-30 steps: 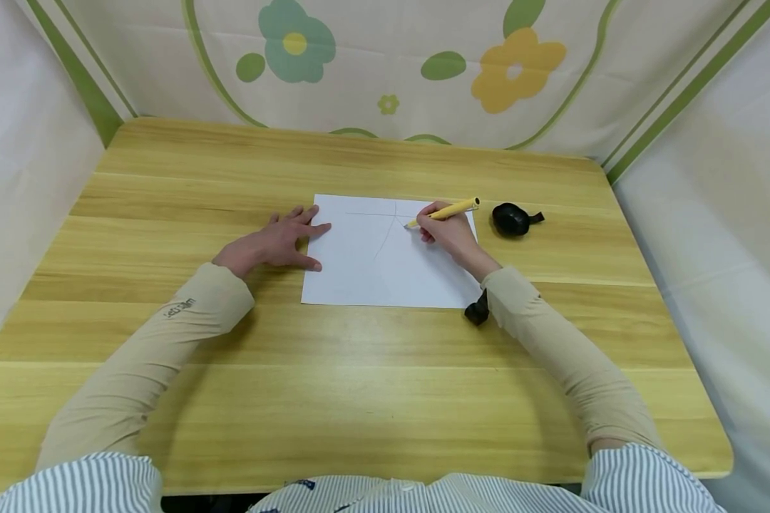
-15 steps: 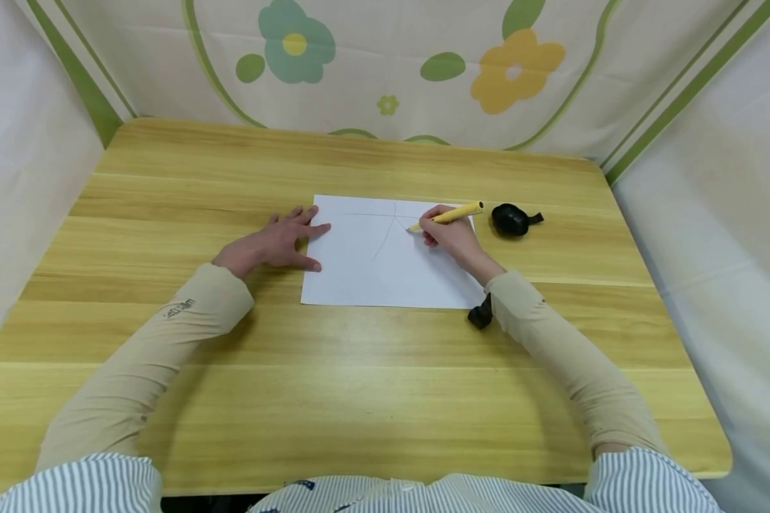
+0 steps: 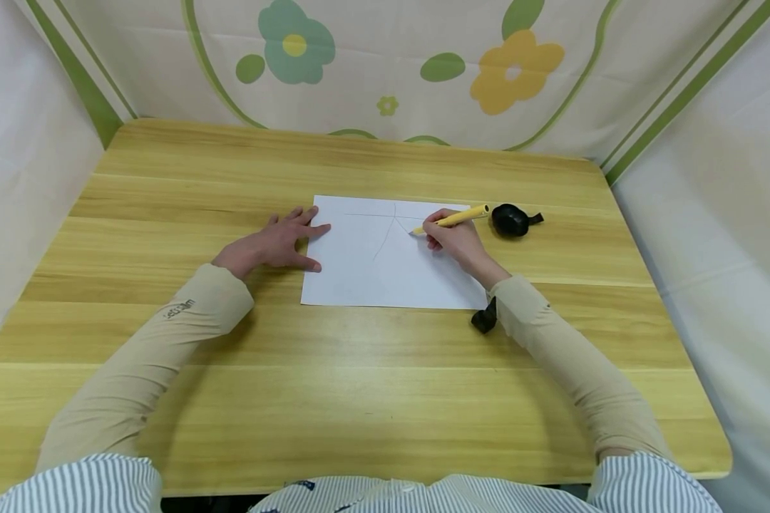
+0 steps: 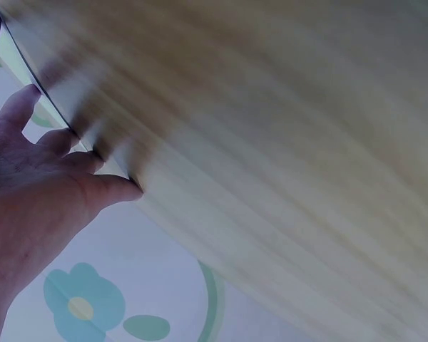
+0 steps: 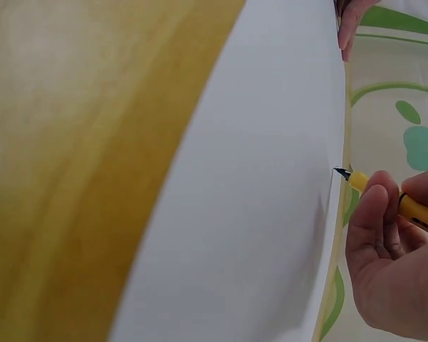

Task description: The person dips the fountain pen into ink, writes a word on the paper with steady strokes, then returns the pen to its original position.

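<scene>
A white sheet of paper (image 3: 359,278) lies on the wooden table, bearing several thin drawn lines: a long crosswise stroke, a short upright one and two slanting ones. My right hand (image 3: 458,242) pinches a yellow fountain pen (image 3: 465,215), whose dark nib (image 5: 342,172) meets the paper in the right wrist view. The pen leans back toward the upper right. At the sheet's left edge, my left hand (image 3: 276,242) rests with fingers spread, thumb and forefinger on the paper. In the left wrist view the same hand (image 4: 43,185) appears side-on, fingertips down on the surface.
On the table (image 3: 346,399), right of the paper, sits a round black object (image 3: 510,220) with a short tab. A black piece (image 3: 484,318) shows beside my right cuff, partly hidden by it. A flower-patterned cloth (image 3: 359,92) stands behind the table.
My right hand and the pen have moved slightly right and toward me, and the right slanting line has grown longer behind the nib. My left hand stays where it was.
</scene>
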The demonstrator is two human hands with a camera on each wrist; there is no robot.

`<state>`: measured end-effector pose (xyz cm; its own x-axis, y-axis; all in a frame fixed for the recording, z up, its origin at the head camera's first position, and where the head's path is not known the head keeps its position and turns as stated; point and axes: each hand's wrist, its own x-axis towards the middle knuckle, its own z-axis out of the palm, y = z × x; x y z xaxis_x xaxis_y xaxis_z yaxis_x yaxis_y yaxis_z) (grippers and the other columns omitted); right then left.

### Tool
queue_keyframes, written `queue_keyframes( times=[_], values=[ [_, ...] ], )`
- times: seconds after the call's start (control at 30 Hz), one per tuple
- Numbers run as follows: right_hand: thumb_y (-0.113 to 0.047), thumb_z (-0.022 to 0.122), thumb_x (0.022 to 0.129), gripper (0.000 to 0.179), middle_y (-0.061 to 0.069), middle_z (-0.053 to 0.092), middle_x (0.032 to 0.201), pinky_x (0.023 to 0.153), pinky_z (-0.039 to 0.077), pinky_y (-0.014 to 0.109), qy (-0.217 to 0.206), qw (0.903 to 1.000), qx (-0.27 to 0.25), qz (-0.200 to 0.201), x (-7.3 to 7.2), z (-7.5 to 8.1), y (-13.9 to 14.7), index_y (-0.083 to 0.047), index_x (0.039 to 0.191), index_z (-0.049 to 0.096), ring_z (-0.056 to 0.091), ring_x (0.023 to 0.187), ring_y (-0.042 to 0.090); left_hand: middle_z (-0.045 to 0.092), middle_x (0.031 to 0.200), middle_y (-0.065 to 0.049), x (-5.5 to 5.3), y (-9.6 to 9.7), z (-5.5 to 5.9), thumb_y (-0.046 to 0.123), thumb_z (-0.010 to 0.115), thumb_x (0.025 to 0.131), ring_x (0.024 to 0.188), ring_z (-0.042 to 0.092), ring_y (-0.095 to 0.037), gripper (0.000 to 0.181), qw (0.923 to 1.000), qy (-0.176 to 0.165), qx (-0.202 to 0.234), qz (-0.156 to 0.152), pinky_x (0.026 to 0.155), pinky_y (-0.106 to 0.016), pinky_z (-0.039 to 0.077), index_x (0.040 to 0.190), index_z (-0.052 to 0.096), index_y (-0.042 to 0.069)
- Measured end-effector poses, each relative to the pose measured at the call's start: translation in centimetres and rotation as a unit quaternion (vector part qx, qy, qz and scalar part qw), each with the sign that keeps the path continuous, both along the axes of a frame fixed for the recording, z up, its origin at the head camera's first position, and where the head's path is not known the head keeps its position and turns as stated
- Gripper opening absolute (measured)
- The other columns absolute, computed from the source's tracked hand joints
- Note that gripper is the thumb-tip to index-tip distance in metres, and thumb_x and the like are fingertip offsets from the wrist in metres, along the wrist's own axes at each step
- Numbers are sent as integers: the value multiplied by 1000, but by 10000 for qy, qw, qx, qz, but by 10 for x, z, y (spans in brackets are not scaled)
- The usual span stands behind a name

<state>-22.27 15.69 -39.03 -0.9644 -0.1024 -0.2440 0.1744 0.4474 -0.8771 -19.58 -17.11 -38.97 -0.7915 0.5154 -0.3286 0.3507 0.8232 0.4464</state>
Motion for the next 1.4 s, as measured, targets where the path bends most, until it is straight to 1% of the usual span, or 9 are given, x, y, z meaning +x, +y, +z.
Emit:
queue_keyframes(
  times=[0.33,0.47,0.57,0.67,0.7,0.8,0.97,1.2,1.4],
  values=[
    [-20,61,91,20,2,61,75,61,52,20,-40,10000,48,-2,4,2,3,-4,102,63,59,61,9,-2,160,-17,1,1,1,43,69,84,145,-6,-43,82,10000,-62,43,3,109,-69,-1,150,28,14],
    [-19,61,91,20,2,60,75,60,51,20,-49,10000,18,-6,5,2,4,-3,102,63,58,61,9,-4,160,-15,1,-2,-1,51,67,82,145,-8,-42,85,9997,-58,233,-23,109,-69,-4,150,27,17],
    [-18,61,91,19,2,60,74,60,51,20,-73,10000,-14,-7,6,2,5,-3,102,63,58,61,9,-4,160,-15,2,-3,0,55,67,80,145,-9,-42,88,9995,-67,306,-21,108,-70,-4,150,27,18],
    [-18,61,91,18,2,60,74,60,51,20,-81,9999,-55,-25,6,2,5,-3,101,63,58,61,9,-4,160,-15,1,-3,-1,52,67,82,146,-9,-41,86,9997,-62,221,-11,109,-69,-4,150,27,18],
    [-18,61,91,18,2,60,73,60,51,20,-78,9999,-59,-27,6,2,5,-3,101,63,58,61,9,-3,160,-16,1,-1,1,47,69,82,146,-7,-42,85,9998,-95,155,20,109,-69,-3,150,28,16],
    [-17,61,91,18,1,60,73,59,51,20,-65,9999,-87,-15,7,2,6,-3,101,63,58,61,9,-2,160,-17,-1,-1,-1,42,69,84,146,-6,-42,82,10000,-68,41,27,109,-70,-2,150,27,15],
    [-18,61,90,17,0,61,72,60,52,21,-85,9999,-116,-7,8,1,8,-4,100,63,58,60,9,-2,160,-18,-1,-1,-1,40,70,84,145,-6,-43,82,10000,-6,-21,24,109,-70,0,149,28,14],
    [-18,62,90,18,1,61,72,60,52,22,-111,9998,-182,-33,10,0,11,-3,100,63,59,60,9,-2,160,-18,-2,-1,-1,40,71,83,145,-6,-44,83,10000,-25,10,1,108,-70,0,149,28,14],
    [-20,61,91,26,1,61,74,62,53,21,-148,9996,-222,96,11,-1,14,1,107,61,59,61,8,-2,160,-18,-1,-1,-2,41,70,83,145,-6,-43,83,10000,-25,16,6,108,-70,-1,149,28,14]
  ],
)
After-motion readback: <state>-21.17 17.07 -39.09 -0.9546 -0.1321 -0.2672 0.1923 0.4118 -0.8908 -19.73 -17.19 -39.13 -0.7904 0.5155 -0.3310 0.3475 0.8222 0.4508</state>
